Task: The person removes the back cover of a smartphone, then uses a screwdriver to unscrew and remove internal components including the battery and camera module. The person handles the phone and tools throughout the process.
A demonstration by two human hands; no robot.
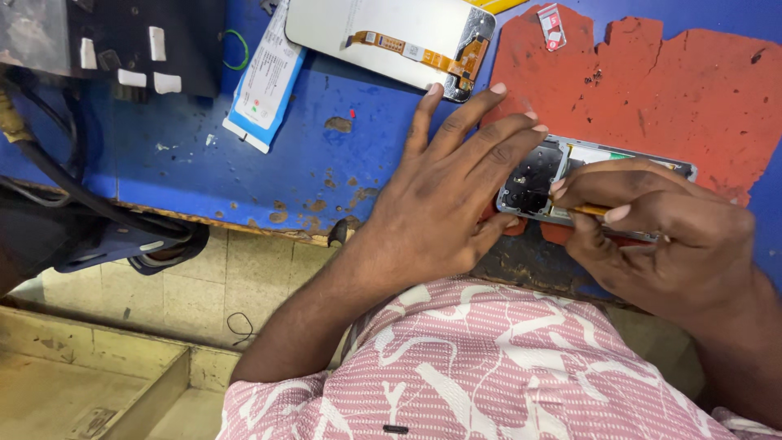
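An opened phone body (562,175), circuitry exposed, lies flat on a torn red mat (692,90).

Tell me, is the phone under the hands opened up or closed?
Opened up: the phone lies with its back cover off, the dark internal board exposed.

chipped blue-painted wooden bench (244,163)

Two bare hands close together, both forearms reaching forward from the body.

The left hand (444,191) lies palm down with its fingers (476,110) spread and stretched straight ahead, thumb angled out to the right, the wrist straight and the forearm running back down to the left. The right hand (652,224) is curled, knuckles up, fingers (599,183) and thumb pinched together and pointing left toward the other hand's fingertips.
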